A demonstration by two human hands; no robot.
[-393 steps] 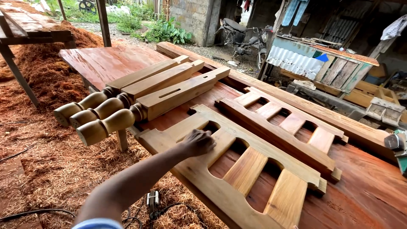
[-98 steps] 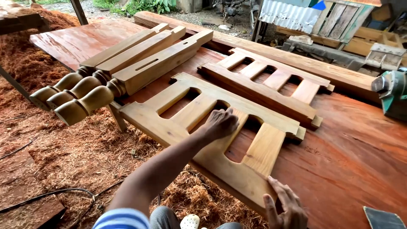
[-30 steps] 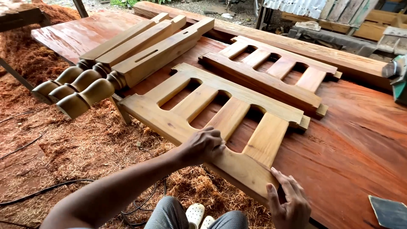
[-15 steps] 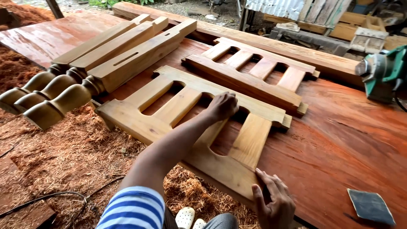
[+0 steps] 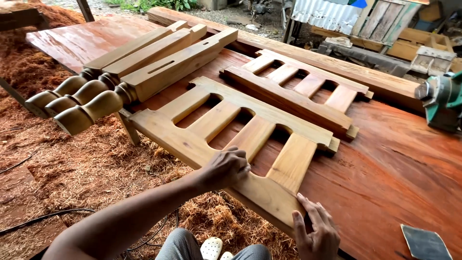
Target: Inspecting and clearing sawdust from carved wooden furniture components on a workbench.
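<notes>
A slatted wooden frame [image 5: 226, 120] lies flat on a reddish wooden slab [image 5: 399, 163], its near rail overhanging the slab's edge. My left hand [image 5: 226, 167] is curled with its fingers closed, pressing on the frame's near rail beside a slat gap; whether it holds anything underneath is hidden. My right hand [image 5: 315, 230] rests with fingers apart on the near right corner of the frame, steadying it. A second slatted frame [image 5: 298, 89] lies just beyond the first.
Three turned wooden legs [image 5: 120, 79] lie side by side at the left, ends sticking past the slab. A green power tool [image 5: 442, 98] sits at the far right. A dark sandpaper sheet [image 5: 423, 243] lies near the bottom right. Sawdust and a cable [image 5: 43, 216] cover the ground.
My left hand has slid from the frame's far slats back to the near rail. My right hand stays on the frame's near corner. The view has shifted slightly.
</notes>
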